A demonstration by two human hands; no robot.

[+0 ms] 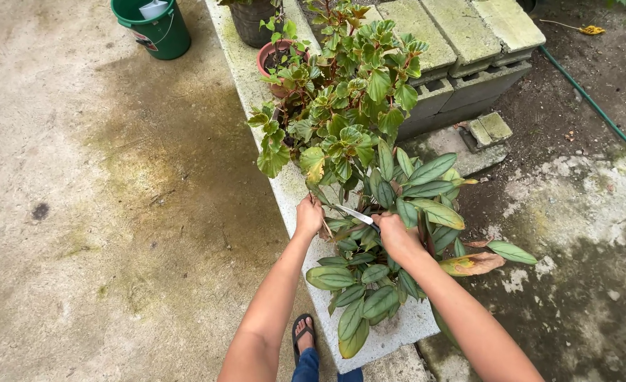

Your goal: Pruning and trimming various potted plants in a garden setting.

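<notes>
Forearms at bottom centre: left hand (309,216) pinches a stem, right hand (396,237) is closed on scissors (355,213) at frame centre in the potted plant (391,212); stem should be held taut, neighbouring leaves kept clear.

Crowded along the concrete ledge (295,191) by potted plants' foliage (355,106), terracotta pot (274,60) at far end; open concrete floor (79,212) off its left edge.

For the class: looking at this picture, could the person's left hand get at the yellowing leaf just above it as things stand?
Probably yes. The left hand sits just beneath the yellowing leaf, with only thin stems between them; the right hand and its scissors lie off to the side.
</notes>
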